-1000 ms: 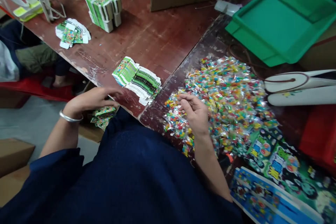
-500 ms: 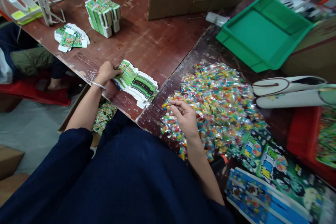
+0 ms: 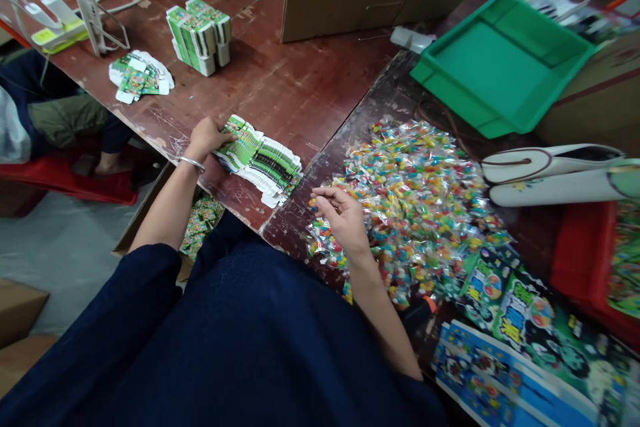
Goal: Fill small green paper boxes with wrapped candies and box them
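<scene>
My left hand point(image 3: 207, 138), with a bangle at the wrist, grips the left end of a fanned row of flat printed cartons point(image 3: 274, 165) at the table's front edge. Its fingertips are partly hidden against the green cartons. My right hand point(image 3: 345, 219) is at the left edge of a heap of clear candy packets point(image 3: 415, 197). Thumb and fingers are pinched together there, and a bit of a small candy packet point(image 3: 314, 199) shows at the tips, mostly hidden by the hand.
Bundled cartons point(image 3: 200, 37) and a loose carton pile point(image 3: 141, 75) lie farther back, near a small fan point(image 3: 90, 10). A green tray point(image 3: 505, 67) and a white case point(image 3: 555, 177) sit at right, above printed bags point(image 3: 530, 320). Below the edge is an open box of filled packs point(image 3: 203, 223).
My right hand has shifted slightly left, toward the carton row, and packets at the heap's left edge have left their place. My left hand stays on the cartons.
</scene>
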### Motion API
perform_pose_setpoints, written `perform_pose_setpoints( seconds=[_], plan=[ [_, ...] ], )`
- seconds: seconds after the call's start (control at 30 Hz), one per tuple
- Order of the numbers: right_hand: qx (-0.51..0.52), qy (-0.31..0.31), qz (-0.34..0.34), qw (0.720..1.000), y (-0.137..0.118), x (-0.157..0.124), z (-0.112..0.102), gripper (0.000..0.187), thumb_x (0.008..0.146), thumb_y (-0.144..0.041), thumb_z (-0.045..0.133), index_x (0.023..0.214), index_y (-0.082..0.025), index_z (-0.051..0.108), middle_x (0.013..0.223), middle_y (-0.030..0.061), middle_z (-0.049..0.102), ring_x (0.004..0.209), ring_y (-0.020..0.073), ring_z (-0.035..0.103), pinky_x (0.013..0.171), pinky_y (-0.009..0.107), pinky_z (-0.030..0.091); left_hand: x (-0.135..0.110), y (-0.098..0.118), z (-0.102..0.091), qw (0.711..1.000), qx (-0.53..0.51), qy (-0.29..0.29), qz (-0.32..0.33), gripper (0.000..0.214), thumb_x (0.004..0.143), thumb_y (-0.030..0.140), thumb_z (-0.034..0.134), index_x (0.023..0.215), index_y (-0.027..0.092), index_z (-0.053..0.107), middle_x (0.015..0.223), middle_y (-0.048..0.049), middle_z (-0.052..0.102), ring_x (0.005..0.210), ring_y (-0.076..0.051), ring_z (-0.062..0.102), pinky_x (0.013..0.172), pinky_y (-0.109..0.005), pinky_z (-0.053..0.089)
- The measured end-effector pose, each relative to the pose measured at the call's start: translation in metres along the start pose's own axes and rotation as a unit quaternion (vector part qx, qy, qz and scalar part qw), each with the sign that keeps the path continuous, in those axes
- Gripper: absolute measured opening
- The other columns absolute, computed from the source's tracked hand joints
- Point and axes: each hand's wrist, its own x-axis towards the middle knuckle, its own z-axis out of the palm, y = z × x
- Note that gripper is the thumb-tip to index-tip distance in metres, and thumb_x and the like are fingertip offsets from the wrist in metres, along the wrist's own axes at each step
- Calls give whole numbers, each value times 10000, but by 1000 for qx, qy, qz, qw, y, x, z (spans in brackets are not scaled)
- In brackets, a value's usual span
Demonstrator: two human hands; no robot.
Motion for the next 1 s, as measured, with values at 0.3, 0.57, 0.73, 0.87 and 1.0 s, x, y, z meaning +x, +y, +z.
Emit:
perform_pose_setpoints(
  seconds=[0.3,0.57,0.73,0.87,1.0],
  plan=[
    [19,59,-38,997,-9,7,3,491,887,-523,748,1287,-253,661,1091,83,732,870,190,712,625,307,613,-95,47,0,946,-217,28,238,212,844,326,733,948,180,618,858,-35,661,781,-173,607,722,-300,495],
    [57,86,-31,994,-13,14,17,268,889,-484,762,882,-252,627,638,-45,602,518,121,589,501,282,541,-180,82,50,874,-148,5,463,635,866,432,837,1393,170,597,1327,-184,700,1220,-331,678,1039,-463,570],
    [65,105,-39,992,-1,7,13,317,925,-575,705,979,-265,669,675,-38,624,526,135,613,511,303,552,-184,84,68,881,-199,-52,427,667,896,408,807,1473,154,586,1427,-234,662,1326,-371,651,1123,-539,540],
    [-11,34,-89,995,-4,-4,5,438,986,-650,593,1265,-329,698,806,-1,687,669,177,670,622,358,586,-179,89,63,809,-400,-284,324,585,887,486,794,1401,227,692,1293,-158,761,1176,-306,740,1025,-486,604],
    [-66,-31,-115,991,-12,-6,-8,400,962,-660,638,1162,-316,680,723,-34,630,624,152,613,590,322,525,-177,89,57,741,-470,-417,236,482,816,511,855,1227,264,806,1087,-95,818,958,-234,771,840,-363,628]
  ],
)
